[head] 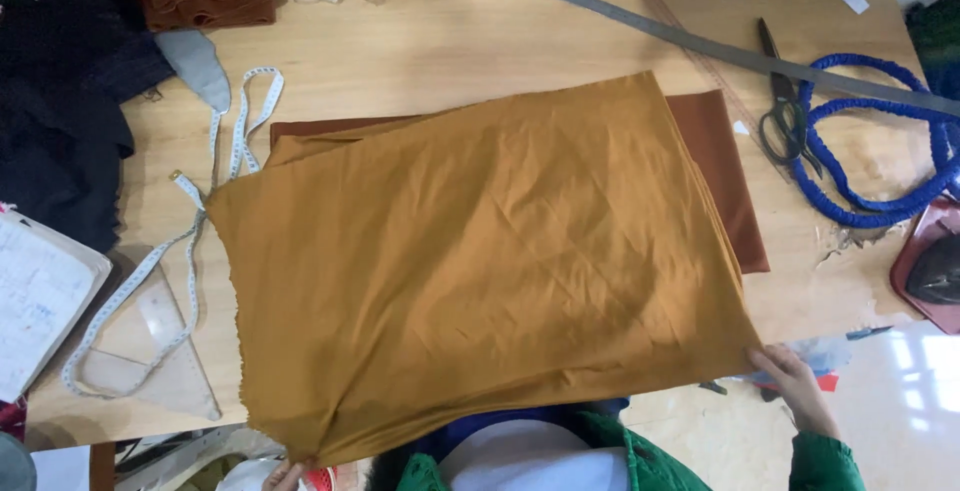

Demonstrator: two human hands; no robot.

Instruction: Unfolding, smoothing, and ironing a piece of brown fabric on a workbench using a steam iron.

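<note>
Lying flat on the wooden tabletop (480, 31), a big mustard-yellow cloth (480, 271) covers most of the middle of the scene. Its near edge hangs a little over the near edge of the tabletop. The right hand (795, 383) pinches the near right corner of the cloth, with the fingers pressed together on the fabric. The left hand (283, 474) is at the near left corner, but only the fingertips are in view at the bottom edge, so the grip of this hand cannot be told.

Under the yellow cloth lies a rust-brown cloth (725, 171), which shows at the far and right sides. Left of the cloth a white measuring tape (205, 201) curls over a clear plastic triangle (165, 361). On the far right lie black scissors (785, 111), just beside a blue coiled cord (870, 151), and a long metal ruler (700, 43) goes across the far side.
</note>
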